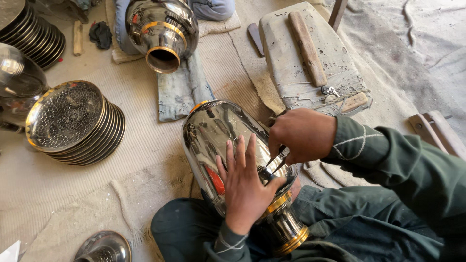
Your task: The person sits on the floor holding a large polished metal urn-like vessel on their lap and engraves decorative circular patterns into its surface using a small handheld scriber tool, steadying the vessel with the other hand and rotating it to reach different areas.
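At far left, stacked perforated brass-rimmed steel plates [73, 121]. Centre, polished steel vase with brass bands [218, 140], laid across the lap, probably for steadiness. Left hand [245, 182] spread flat on it, bracing. Right hand [302, 133] pinching a thin metal scribing tool [276, 162], tip against the vase's surface.

Left hand [244, 182] laid flat, palm down, fingers [240, 150] stretched straight and slightly spread, pointing away from the body, thumb [274, 183] angled out to the right; wrist bent up from a dark green cuff with pale stitching. Right hand [302, 134] closed into a loose fist, knuckles up, fingertips pinched together at the lower left, just above and touching the left thumb region. Right forearm reaching in from the right edge in a dark green sleeve, crossed with pale stitching near the cuff.
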